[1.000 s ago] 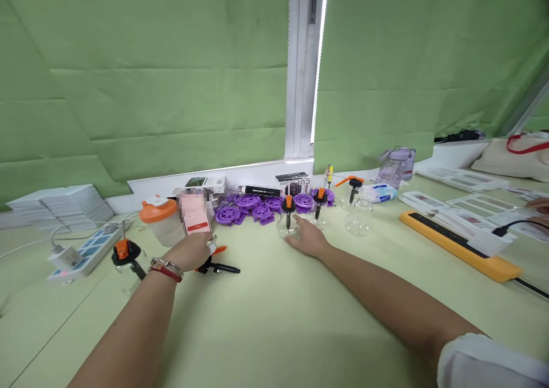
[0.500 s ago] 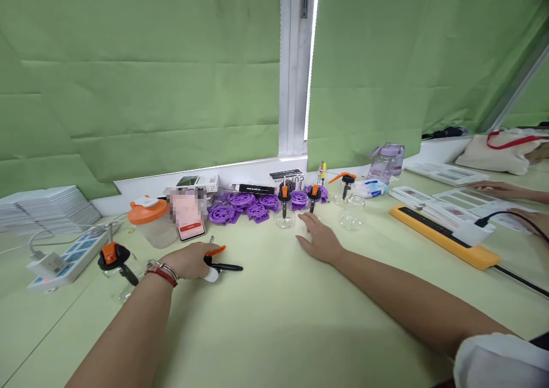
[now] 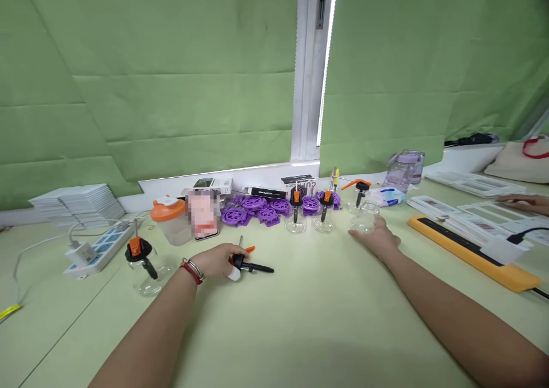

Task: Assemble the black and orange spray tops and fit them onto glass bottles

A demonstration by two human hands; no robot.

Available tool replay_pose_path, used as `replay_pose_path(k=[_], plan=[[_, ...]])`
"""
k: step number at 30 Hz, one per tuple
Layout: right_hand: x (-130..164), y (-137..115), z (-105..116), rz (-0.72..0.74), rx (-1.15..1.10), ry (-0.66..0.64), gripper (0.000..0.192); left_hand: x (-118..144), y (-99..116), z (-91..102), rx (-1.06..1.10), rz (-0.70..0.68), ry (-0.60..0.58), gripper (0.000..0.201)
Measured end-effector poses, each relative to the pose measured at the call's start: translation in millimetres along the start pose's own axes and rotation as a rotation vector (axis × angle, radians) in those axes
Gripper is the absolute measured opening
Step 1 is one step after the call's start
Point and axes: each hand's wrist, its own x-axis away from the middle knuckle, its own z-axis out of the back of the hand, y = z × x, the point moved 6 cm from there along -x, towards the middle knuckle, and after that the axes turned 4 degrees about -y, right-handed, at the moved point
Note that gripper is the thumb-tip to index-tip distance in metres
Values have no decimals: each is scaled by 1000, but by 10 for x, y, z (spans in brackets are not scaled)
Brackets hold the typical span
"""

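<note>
Your left hand [image 3: 218,260] is closing around the black-and-orange pump [image 3: 251,266] lying on the green surface [image 3: 300,319], while your right hand [image 3: 377,240], fingers apart and holding nothing, is touching the clear jar [image 3: 364,218] just behind it.

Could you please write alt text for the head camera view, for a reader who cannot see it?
On a pale green table, the person's left hand grips a black and orange pump head, while the right hand touches an empty clear glass bottle. Purple plastic wheels lie behind, below green blinds.
</note>
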Motion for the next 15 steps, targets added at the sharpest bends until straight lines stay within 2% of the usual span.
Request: replay_pose_path(k=[2, 5, 7, 9, 11, 13, 15], plan=[[-5, 20, 22, -10, -45, 11, 92, -32, -2, -53, 47, -26, -22, 45], [130, -39, 201, 60, -193, 212, 91, -76, -48, -96, 109, -49, -39, 48], [333, -183, 330, 207, -260, 382, 92, -101, -92, -105, 142, -50, -40, 49], [587, -427, 346, 427, -255, 423, 87, -123, -126, -110, 171, -56, -39, 49], [876, -717, 246, 685, -243, 344, 81, -146, -156, -121, 211, -66, -43, 48], [1168, -987, 63, 909, -220, 189, 68, -168, -194, -138, 272, -67, -44, 47], [1406, -1190, -136, 1043, -183, 40, 61, -187, -246, -148, 339, -59, -15, 47]])
